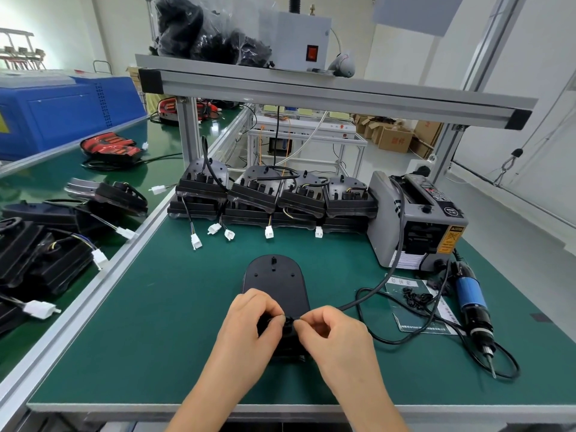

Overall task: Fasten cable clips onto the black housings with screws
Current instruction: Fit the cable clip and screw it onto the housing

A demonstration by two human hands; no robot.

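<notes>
A black housing (274, 282) lies flat on the green mat in front of me, its rounded end pointing away. My left hand (249, 319) and my right hand (330, 328) meet over its near end, fingers curled. Both pinch a small black cable clip (289, 320) at the spot where a black cable (374, 291) enters the housing. The clip is mostly hidden by my fingertips. Loose black clips and screws (416, 299) sit on a paper sheet to the right. A blue electric screwdriver (473, 310) lies beside them, tip toward me.
Stacked black housings with white connectors (274, 194) line the back of the mat. A grey tape dispenser (414, 219) stands at the right rear. More housings (46, 244) are piled on the left bench. An aluminium frame shelf (311, 88) spans overhead.
</notes>
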